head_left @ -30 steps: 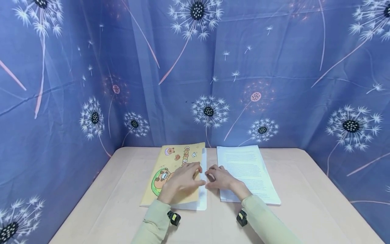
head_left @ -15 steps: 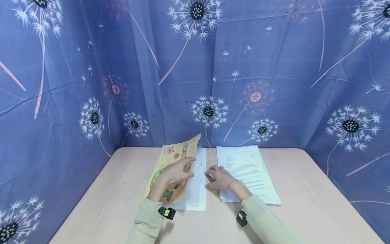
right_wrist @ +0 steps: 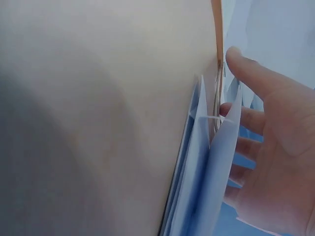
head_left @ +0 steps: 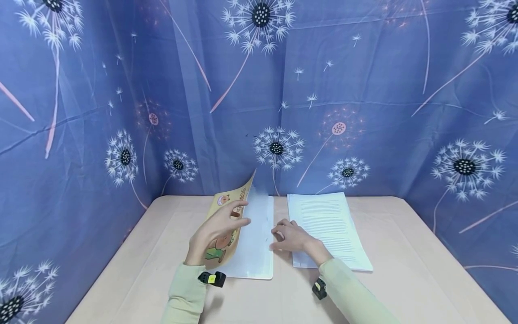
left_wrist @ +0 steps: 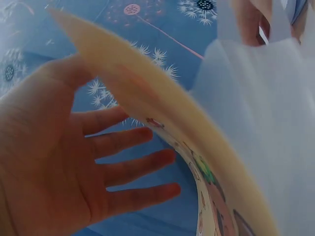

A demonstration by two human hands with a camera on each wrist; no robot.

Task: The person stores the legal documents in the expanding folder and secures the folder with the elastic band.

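At the lower centre of the frame, the folder's yellow cover point(head_left: 221, 253) is standing curled off its translucent sheets point(head_left: 254, 252), its top corner rising against the blue curtain point(head_left: 311, 148). The left hand point(head_left: 214, 227) is spreading its fingers behind that cover; the right hand point(head_left: 293, 237) is curving at the sheets' right edge, thumb apart from fingers. A narrow strip of desk point(head_left: 133, 270) is separating folder from paper stack point(head_left: 332, 225); wider room is stretching left. The left wrist view is showing the cover's plain inside; the right wrist view, the sheets fanning apart.
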